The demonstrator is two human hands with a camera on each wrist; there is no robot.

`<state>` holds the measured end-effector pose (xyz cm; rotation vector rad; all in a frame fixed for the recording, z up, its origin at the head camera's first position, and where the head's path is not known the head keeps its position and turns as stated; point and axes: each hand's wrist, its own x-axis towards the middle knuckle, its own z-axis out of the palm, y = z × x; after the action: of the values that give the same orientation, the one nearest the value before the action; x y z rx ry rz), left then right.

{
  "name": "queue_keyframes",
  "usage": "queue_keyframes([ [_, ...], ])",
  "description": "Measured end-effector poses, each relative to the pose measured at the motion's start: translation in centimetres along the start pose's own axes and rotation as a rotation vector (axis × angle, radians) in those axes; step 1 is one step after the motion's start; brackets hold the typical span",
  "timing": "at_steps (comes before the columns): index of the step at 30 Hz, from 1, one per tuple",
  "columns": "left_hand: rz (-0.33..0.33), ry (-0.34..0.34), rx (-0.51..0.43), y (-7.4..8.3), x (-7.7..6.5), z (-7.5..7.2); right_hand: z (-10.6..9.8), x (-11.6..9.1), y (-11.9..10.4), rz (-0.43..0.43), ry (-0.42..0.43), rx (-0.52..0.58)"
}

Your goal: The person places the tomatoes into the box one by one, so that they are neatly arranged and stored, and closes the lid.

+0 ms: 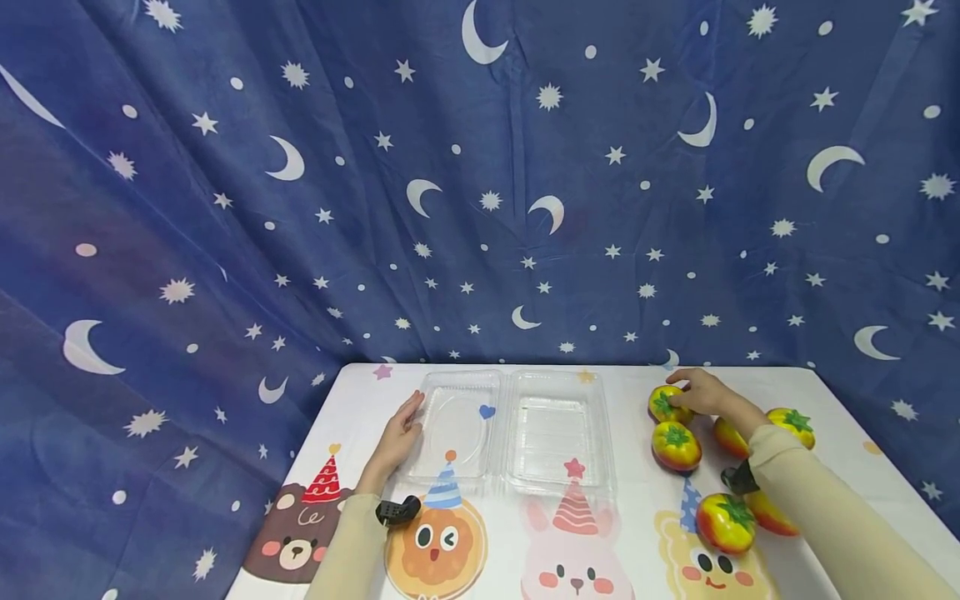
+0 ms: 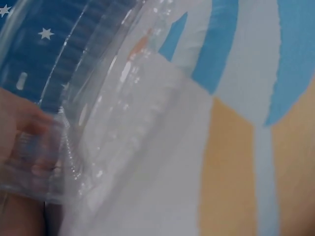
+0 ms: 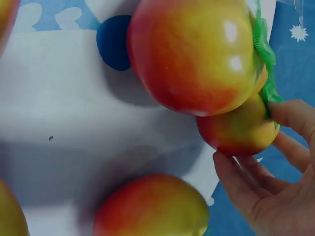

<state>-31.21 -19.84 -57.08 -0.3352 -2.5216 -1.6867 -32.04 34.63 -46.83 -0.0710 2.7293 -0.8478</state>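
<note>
At the far right of the table, my right hand (image 1: 703, 392) grips a yellow-red toy persimmon (image 1: 663, 403) with a green leafy top. In the right wrist view, the thumb is on the leaves and the fingers (image 3: 235, 183) lie along its side. Another persimmon (image 1: 677, 450) sits just in front of it and partly covers it in that view. My left hand (image 1: 397, 435) rests with extended fingers along the left edge of an opened clear plastic clamshell box (image 1: 501, 479). The left wrist view shows those fingers (image 2: 42, 142) through the clear plastic.
Several more persimmons lie around and under my right forearm, one of them near the front (image 1: 726, 525). The white tablecloth (image 1: 360, 408) carries printed cartoon animals. A blue curtain (image 1: 480, 208) with moons and stars hangs behind the table's far edge.
</note>
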Motion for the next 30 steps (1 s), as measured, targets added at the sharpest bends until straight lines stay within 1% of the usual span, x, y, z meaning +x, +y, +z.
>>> queue_keyframes([
  [2,0.007,0.004,0.0,-0.1,-0.1,0.1,0.0,-0.1,0.1,0.031,-0.019,0.026],
  [4,0.016,0.006,0.0,0.1,-0.3,0.2,0.1,-0.1,0.3,0.042,-0.03,0.035],
  [7,0.022,0.003,-0.022,1.1,-0.7,0.2,0.0,-0.2,0.5,0.039,-0.025,0.034],
  [11,0.033,-0.025,-0.042,2.6,-1.2,0.0,-0.4,-0.5,-0.1,-0.009,0.031,0.037],
  [13,0.036,-0.034,-0.03,2.9,-1.3,-0.1,-0.7,-0.5,-0.9,-0.046,0.07,0.047],
  [15,0.035,-0.029,-0.029,2.6,-1.1,0.0,-1.0,-0.4,-1.9,-0.105,0.118,0.037],
  [18,0.025,-0.001,-0.032,1.4,-0.8,0.3,-1.0,0.1,-3.6,-0.181,0.185,0.031],
  [21,0.015,0.012,-0.02,0.2,-0.4,0.5,-0.4,0.6,-5.5,-0.254,0.23,0.032],
  [23,0.008,0.015,-0.013,-0.2,-0.3,0.5,0.2,1.1,-7.0,-0.297,0.242,0.052],
  [26,0.008,0.017,-0.024,-0.4,-0.1,0.3,1.3,2.0,-9.3,-0.356,0.247,0.073],
  [30,0.007,0.005,-0.028,-0.5,0.1,0.0,3.4,3.1,-11.9,-0.389,0.214,0.099],
])
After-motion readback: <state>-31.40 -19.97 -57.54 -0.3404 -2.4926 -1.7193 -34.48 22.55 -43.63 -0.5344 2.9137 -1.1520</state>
